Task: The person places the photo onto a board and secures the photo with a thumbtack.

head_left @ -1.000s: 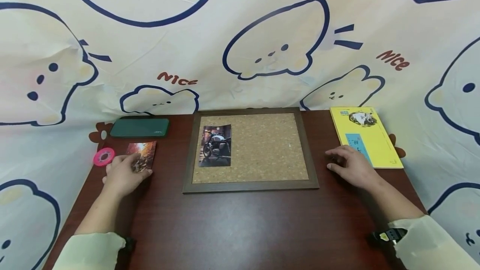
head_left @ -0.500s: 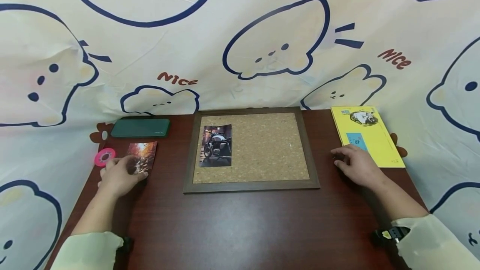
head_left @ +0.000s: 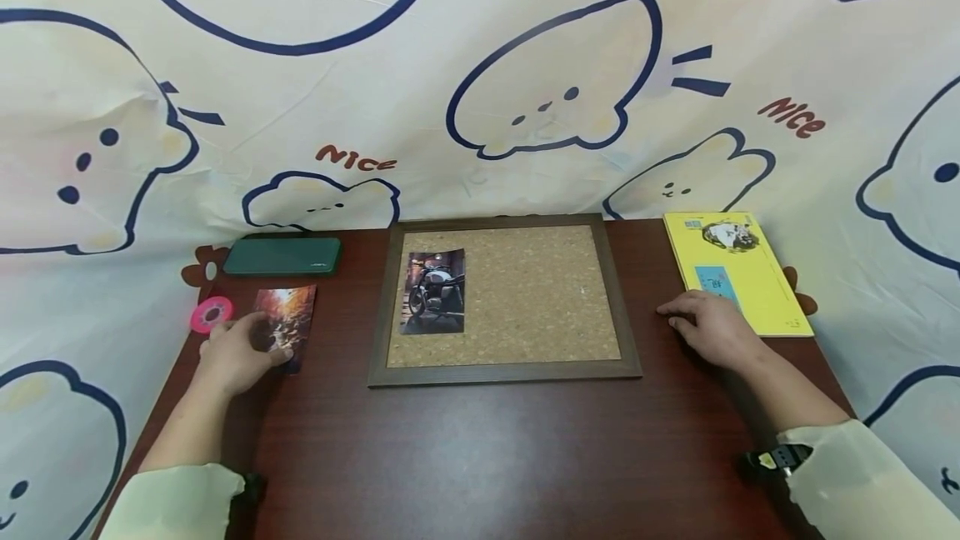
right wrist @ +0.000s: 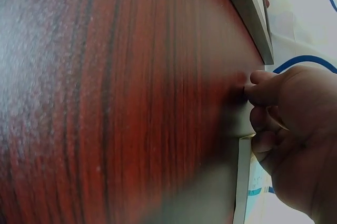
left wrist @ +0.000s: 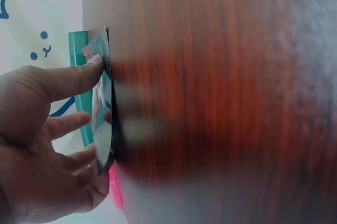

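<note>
My left hand (head_left: pixel 231 357) grips a small glossy photo (head_left: pixel 288 307) with a glowing orange scene, at the left of the table. In the left wrist view the photo (left wrist: pixel 102 129) bows and stands tilted off the wood, thumb at one edge and fingertips at the other. Beside the yellow book (head_left: pixel 765 290), my right hand (head_left: pixel 716 336) rests low at the table with loosely bent fingers; the right wrist view has the thumb and index tips close together at the wood. A motorcycle photo (head_left: pixel 435 294) lies on the left part of the framed cork board (head_left: pixel 540 298).
A pink ring-shaped item (head_left: pixel 198 317) sits just left of the left hand. Behind it, a dark green case (head_left: pixel 281 257) lies against the cartoon-printed backdrop (head_left: pixel 480 182). The glossy brown table (head_left: pixel 465 448) extends in front of the board.
The left hand has shifted slightly left, with more of the photo's lower edge showing at the thumb. My right hand has slid slightly right, its thumb and index finger now nearer each other.
</note>
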Motion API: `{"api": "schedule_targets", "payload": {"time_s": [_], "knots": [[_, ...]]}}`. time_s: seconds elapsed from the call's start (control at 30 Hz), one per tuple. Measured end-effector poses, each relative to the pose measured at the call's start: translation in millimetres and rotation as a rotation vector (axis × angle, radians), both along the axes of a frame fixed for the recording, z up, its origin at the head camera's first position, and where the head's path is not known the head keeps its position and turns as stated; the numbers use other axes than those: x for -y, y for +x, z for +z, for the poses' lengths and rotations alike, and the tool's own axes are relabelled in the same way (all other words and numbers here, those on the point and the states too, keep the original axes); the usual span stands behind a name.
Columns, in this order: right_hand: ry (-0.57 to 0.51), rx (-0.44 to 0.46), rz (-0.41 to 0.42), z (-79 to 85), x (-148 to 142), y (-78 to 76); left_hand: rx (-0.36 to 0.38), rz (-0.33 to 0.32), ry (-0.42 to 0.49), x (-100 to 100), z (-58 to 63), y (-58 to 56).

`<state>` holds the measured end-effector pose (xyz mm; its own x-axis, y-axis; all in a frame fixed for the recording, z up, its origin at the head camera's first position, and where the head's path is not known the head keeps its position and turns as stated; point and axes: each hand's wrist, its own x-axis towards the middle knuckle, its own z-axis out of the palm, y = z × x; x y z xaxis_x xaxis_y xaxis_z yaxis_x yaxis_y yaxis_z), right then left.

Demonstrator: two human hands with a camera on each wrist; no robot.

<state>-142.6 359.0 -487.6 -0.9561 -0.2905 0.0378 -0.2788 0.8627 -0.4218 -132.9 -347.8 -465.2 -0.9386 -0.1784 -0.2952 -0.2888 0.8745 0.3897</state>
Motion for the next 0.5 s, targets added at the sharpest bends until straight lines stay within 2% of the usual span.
{"api": "schedule_targets", "payload": {"time_s": [0.37,0.5], "knots": [[0.018,0.028,-0.025,-0.4,-1.7,1.0,0.032,-0.066,0.054,0.7,1.0,-3.9],[0.022,0.042,-0.031,-0.1,-2.7,0.6,0.037,-0.065,0.067,-2.0,1.0,-4.5]]}}
